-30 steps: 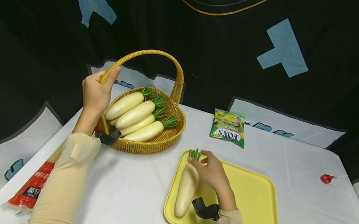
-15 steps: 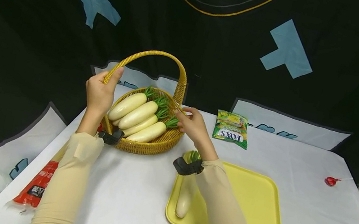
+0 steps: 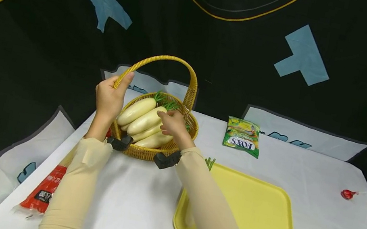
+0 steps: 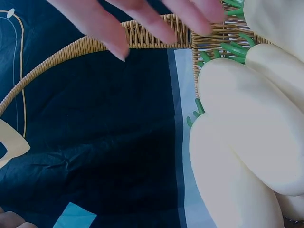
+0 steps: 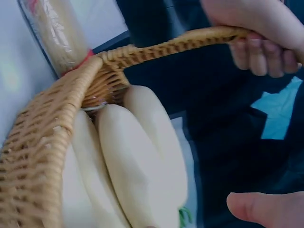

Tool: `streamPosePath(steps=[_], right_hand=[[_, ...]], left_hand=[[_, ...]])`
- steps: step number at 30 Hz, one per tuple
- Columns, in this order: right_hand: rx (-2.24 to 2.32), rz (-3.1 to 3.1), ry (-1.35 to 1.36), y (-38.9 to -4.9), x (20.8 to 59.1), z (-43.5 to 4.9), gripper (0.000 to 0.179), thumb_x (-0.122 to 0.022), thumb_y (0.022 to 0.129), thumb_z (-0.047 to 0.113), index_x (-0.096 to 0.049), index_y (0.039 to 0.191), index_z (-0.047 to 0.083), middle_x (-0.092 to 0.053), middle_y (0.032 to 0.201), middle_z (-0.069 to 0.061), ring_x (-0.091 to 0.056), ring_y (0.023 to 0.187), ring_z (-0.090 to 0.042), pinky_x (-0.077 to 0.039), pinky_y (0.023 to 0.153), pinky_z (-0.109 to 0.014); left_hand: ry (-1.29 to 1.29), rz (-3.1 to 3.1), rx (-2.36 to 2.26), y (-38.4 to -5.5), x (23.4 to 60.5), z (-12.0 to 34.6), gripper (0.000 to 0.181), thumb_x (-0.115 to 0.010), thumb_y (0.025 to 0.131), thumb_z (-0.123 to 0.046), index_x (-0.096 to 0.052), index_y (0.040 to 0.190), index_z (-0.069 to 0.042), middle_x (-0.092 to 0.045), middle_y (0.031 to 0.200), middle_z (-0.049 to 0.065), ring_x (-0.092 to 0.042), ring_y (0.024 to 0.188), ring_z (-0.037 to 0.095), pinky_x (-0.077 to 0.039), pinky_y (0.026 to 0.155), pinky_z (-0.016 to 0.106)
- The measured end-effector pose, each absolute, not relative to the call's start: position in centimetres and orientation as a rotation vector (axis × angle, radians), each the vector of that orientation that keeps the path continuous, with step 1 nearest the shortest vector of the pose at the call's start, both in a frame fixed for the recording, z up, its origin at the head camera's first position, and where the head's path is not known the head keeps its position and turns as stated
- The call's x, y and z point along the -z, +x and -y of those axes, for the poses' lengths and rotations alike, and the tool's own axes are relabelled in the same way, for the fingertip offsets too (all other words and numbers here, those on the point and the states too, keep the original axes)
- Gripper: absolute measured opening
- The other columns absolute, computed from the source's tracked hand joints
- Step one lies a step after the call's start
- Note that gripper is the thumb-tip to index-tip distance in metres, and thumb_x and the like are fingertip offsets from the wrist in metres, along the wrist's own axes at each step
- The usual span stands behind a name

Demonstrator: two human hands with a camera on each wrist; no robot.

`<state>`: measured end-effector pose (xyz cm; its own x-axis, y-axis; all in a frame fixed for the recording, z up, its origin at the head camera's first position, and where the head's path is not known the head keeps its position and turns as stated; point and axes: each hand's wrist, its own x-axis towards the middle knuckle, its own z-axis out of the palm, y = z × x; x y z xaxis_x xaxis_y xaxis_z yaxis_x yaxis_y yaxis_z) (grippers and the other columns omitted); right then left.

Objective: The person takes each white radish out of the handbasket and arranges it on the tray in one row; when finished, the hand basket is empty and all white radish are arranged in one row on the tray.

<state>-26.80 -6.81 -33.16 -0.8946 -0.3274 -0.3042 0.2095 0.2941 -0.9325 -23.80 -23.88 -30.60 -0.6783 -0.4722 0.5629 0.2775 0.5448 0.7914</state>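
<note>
A yellow wicker basket (image 3: 141, 153) stands at the back left in the head view, holding several white radishes (image 3: 138, 109) with green stems. My left hand (image 3: 111, 95) grips the left side of its arched handle (image 3: 167, 58); the curled fingers show in the right wrist view. Above the radishes, inside the basket's right side, is my right hand (image 3: 175, 126). Its thumb (image 5: 259, 209) is extended and apart from the radishes in the right wrist view; its other fingers are mostly hidden. On the yellow tray (image 3: 254, 213) lies another radish (image 3: 190, 216), largely covered by the right sleeve.
A green FOX'S candy bag (image 3: 243, 137) lies at the back of the white table. A red-wrapped lollipop (image 3: 348, 194) is far right. Beside the left sleeve lies a red and clear packet (image 3: 44, 190). A black curtain (image 3: 230, 57) hangs behind.
My right hand has left the radish on the tray and moved left and away from me, over the radishes in the basket. The left hand keeps its grip on the handle.
</note>
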Motion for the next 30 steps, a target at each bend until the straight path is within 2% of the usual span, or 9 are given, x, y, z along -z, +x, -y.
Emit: streamPosePath(steps=[3, 8, 11, 13, 16, 19, 24, 30], right_hand=[[1.611, -2.137, -0.075, -26.9, 33.7, 7.5, 0.056, -0.051, 0.090, 0.034, -0.032, 0.133, 0.003, -0.037, 0.138, -0.014, -0.056, 0.110, -0.031, -0.048, 0.088, -0.039], [1.599, -2.143, -0.022, -27.0, 34.4, 8.8, 0.062, -0.053, 0.088, 0.036, -0.030, 0.134, 0.001, -0.042, 0.133, -0.017, -0.057, 0.107, -0.030, -0.050, 0.085, -0.037], [1.592, -2.135, 0.003, -27.1, 34.9, 9.5, 0.058, -0.055, 0.087, 0.036, -0.037, 0.128, 0.000, -0.047, 0.124, -0.016, -0.057, 0.105, -0.030, -0.050, 0.085, -0.037], [1.592, -2.130, 0.024, -27.2, 35.2, 9.9, 0.052, -0.056, 0.086, 0.036, -0.043, 0.121, 0.000, -0.051, 0.111, -0.013, -0.057, 0.102, -0.029, -0.050, 0.085, -0.037], [1.584, -2.148, 0.069, -27.3, 35.8, 10.5, 0.047, -0.057, 0.085, 0.036, -0.048, 0.114, -0.001, -0.052, 0.088, -0.009, -0.060, 0.087, -0.025, -0.051, 0.082, -0.037], [1.581, -2.165, 0.110, -27.5, 36.4, 11.0, 0.053, -0.058, 0.085, 0.038, -0.045, 0.119, 0.000, -0.049, 0.072, -0.005, -0.058, 0.067, -0.019, -0.052, 0.076, -0.036], [1.607, -2.179, 0.157, -27.8, 37.2, 11.7, 0.075, -0.058, 0.083, 0.046, -0.028, 0.133, 0.000, -0.049, 0.066, -0.003, -0.052, 0.050, -0.013, -0.054, 0.064, -0.032], [1.684, -2.190, 0.196, -27.8, 37.8, 12.4, 0.077, -0.063, 0.079, 0.046, -0.028, 0.129, 0.000, -0.048, 0.057, -0.001, -0.045, 0.039, -0.011, -0.047, 0.045, -0.027]], left_hand=[[0.151, 1.990, 1.200, -23.9, 30.6, 23.8, 0.052, -0.057, 0.083, -0.049, -0.037, 0.051, -0.013, -0.031, 0.048, -0.003, -0.028, 0.043, 0.010, -0.017, 0.039, 0.021], [0.159, 1.979, 1.186, -23.8, 30.6, 23.9, 0.052, -0.059, 0.082, -0.049, -0.037, 0.051, -0.014, -0.031, 0.047, -0.003, -0.028, 0.043, 0.010, -0.016, 0.039, 0.021], [0.163, 1.974, 1.179, -23.7, 30.7, 23.9, 0.051, -0.059, 0.082, -0.048, -0.037, 0.050, -0.014, -0.030, 0.047, -0.004, -0.027, 0.042, 0.009, -0.016, 0.039, 0.022], [0.159, 1.970, 1.181, -23.8, 30.7, 23.9, 0.051, -0.060, 0.082, -0.047, -0.037, 0.050, -0.014, -0.030, 0.047, -0.004, -0.027, 0.042, 0.009, -0.016, 0.039, 0.022], [0.148, 1.972, 1.192, -23.8, 30.7, 23.8, 0.050, -0.059, 0.083, -0.047, -0.038, 0.051, -0.015, -0.030, 0.047, -0.004, -0.027, 0.042, 0.009, -0.016, 0.039, 0.021], [0.143, 1.976, 1.201, -23.8, 30.8, 23.8, 0.050, -0.059, 0.083, -0.046, -0.037, 0.051, -0.015, -0.031, 0.047, -0.004, -0.027, 0.042, 0.009, -0.017, 0.038, 0.021], [0.140, 1.985, 1.203, -23.8, 30.8, 23.8, 0.049, -0.059, 0.084, -0.043, -0.036, 0.051, -0.015, -0.030, 0.046, -0.005, -0.027, 0.041, 0.008, -0.016, 0.038, 0.021], [0.136, 1.982, 1.208, -22.3, 29.2, 22.8, 0.048, -0.059, 0.086, -0.033, -0.034, 0.049, -0.014, -0.028, 0.045, -0.008, -0.025, 0.040, 0.004, -0.015, 0.039, 0.019]])
